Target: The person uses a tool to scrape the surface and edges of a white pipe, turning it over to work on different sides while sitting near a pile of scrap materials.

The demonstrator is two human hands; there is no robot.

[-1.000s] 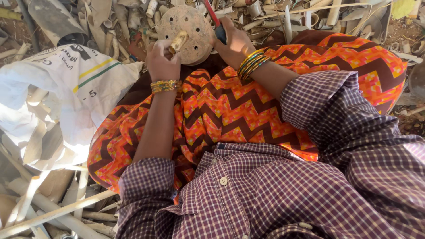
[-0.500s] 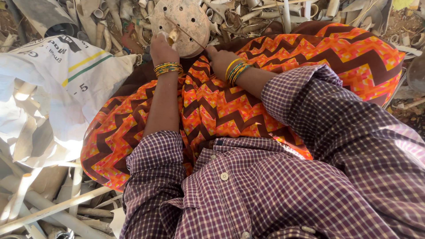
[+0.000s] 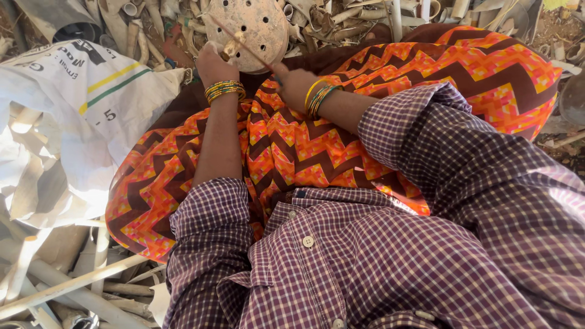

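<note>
My left hand (image 3: 214, 62) grips the lower left edge of a round, dirty, tan disc (image 3: 259, 24) pierced with several holes, at the top centre of the view. A small tan piece sits at the disc's edge by my fingers. My right hand (image 3: 297, 83) is closed around a thin rod-like tool (image 3: 241, 44) whose tip slants up left across the disc. Both wrists wear stacks of yellow and green bangles. The hands rest above my lap, which is covered in orange and brown zigzag cloth (image 3: 317, 140).
A white woven sack (image 3: 67, 122) with pale pipe scraps lies at the left. Cut pale pipes and plastic scraps (image 3: 378, 15) are heaped along the top and at the bottom left (image 3: 73, 286). My checked purple shirt fills the lower right.
The disc and both hands have shifted up and slightly left in view. My right hand dropped from the disc's right edge to below it, with the thin tool now slanting across the disc.
</note>
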